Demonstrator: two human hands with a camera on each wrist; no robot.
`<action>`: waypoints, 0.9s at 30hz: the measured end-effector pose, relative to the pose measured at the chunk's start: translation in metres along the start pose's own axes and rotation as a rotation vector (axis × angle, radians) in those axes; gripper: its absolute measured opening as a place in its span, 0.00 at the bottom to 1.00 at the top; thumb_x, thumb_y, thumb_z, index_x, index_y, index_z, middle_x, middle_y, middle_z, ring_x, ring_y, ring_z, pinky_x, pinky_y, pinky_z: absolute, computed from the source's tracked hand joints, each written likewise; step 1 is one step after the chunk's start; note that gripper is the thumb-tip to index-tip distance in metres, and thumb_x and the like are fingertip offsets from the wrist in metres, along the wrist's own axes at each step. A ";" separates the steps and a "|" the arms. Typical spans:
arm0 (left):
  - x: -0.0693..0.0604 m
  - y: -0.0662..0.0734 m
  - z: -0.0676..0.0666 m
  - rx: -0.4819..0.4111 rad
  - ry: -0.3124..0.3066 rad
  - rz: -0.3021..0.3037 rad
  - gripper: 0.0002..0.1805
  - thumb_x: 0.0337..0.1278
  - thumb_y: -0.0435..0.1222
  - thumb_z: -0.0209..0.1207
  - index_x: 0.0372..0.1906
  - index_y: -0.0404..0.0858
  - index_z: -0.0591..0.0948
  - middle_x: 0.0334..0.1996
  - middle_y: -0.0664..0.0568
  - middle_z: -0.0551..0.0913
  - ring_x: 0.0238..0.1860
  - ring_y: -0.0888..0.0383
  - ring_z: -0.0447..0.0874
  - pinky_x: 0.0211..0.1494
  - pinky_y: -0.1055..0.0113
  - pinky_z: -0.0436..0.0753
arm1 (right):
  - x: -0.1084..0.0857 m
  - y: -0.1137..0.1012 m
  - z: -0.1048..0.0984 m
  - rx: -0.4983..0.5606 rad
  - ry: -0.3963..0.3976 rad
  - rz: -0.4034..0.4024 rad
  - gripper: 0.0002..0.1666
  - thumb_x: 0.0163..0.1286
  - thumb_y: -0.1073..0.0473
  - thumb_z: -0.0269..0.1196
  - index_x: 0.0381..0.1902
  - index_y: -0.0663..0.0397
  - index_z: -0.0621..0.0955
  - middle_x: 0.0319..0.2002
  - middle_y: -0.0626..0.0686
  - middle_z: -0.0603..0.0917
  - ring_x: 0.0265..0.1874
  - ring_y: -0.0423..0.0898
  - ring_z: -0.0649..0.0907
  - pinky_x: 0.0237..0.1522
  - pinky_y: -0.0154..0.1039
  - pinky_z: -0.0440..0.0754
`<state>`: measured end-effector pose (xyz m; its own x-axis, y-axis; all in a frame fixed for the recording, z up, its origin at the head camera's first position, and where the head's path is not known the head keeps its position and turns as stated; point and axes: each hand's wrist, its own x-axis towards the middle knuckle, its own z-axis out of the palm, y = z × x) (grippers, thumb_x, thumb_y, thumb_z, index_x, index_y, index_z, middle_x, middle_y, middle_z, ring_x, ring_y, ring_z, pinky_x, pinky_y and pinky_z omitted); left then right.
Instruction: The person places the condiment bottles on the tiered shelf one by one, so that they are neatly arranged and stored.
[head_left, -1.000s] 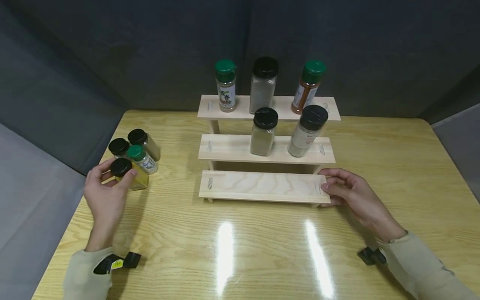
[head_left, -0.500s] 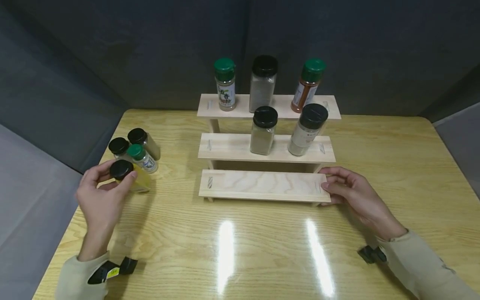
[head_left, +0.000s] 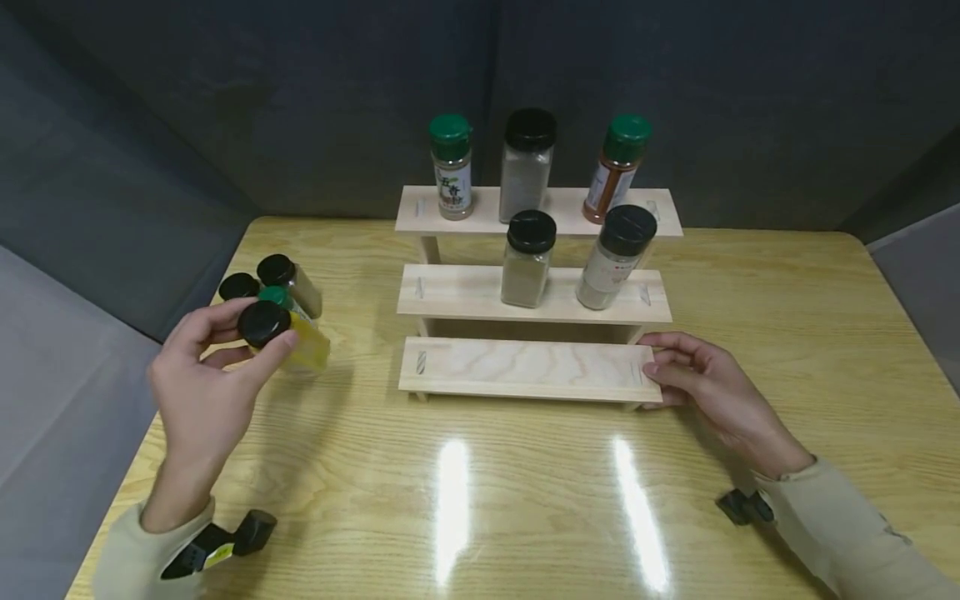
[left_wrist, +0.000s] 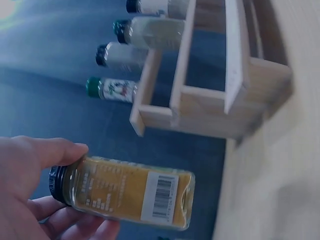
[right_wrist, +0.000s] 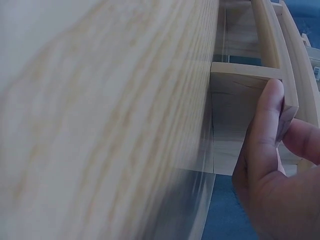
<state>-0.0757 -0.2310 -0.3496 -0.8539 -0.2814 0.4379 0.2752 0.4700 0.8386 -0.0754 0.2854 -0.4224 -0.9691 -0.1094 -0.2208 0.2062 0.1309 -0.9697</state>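
My left hand [head_left: 206, 383] grips a square jar of yellow powder [head_left: 309, 346] by its black-lidded end, tilted; in the left wrist view the jar [left_wrist: 127, 192] shows a barcode label. It appears held above the table. My right hand [head_left: 712, 400] pinches the right end of the bottom tier of a wooden three-tier rack [head_left: 528, 367]; the right wrist view shows the fingers [right_wrist: 270, 115] on the board's end. The top tier bears a green-lidded jar [head_left: 453, 187], a black-lidded jar [head_left: 525, 179] and a red-brown jar [head_left: 606, 190]. On the middle tier stand two black-lidded jars [head_left: 525, 275].
Behind the held jar, at the table's left, stand a green-lidded jar [head_left: 276, 297] and two black-lidded jars [head_left: 306, 293]. Dark cloth [head_left: 360, 108] hangs behind the wooden table [head_left: 540, 483].
My left hand has lifted the yellow jar off the table and moved it slightly to the right, partly covering the green-lidded jar. The right hand keeps its hold on the rack.
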 end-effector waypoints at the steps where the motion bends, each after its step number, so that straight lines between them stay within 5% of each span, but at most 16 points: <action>1: 0.002 0.004 0.001 -0.006 -0.009 0.006 0.26 0.49 0.20 0.80 0.57 0.28 0.88 0.46 0.57 0.87 0.42 0.59 0.86 0.41 0.81 0.87 | 0.000 0.000 0.000 0.007 -0.001 -0.004 0.19 0.81 0.76 0.59 0.66 0.68 0.76 0.46 0.52 0.81 0.41 0.43 0.86 0.37 0.37 0.94; 12: 0.025 0.046 0.022 -0.076 -0.128 0.099 0.24 0.51 0.21 0.80 0.56 0.28 0.88 0.48 0.54 0.88 0.43 0.54 0.85 0.44 0.76 0.88 | 0.001 -0.001 0.000 -0.029 0.005 0.026 0.21 0.82 0.73 0.61 0.69 0.69 0.75 0.48 0.54 0.81 0.42 0.43 0.86 0.39 0.37 0.94; 27: 0.053 0.073 0.074 -0.111 -0.259 0.212 0.23 0.50 0.25 0.82 0.53 0.29 0.88 0.45 0.48 0.87 0.41 0.57 0.84 0.41 0.77 0.87 | -0.001 -0.003 0.000 -0.003 -0.002 0.003 0.20 0.81 0.70 0.64 0.66 0.68 0.76 0.47 0.56 0.81 0.42 0.45 0.87 0.41 0.40 0.95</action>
<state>-0.1334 -0.1494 -0.2893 -0.8524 0.0408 0.5213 0.4925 0.3976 0.7742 -0.0752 0.2847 -0.4196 -0.9683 -0.1112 -0.2238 0.2085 0.1340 -0.9688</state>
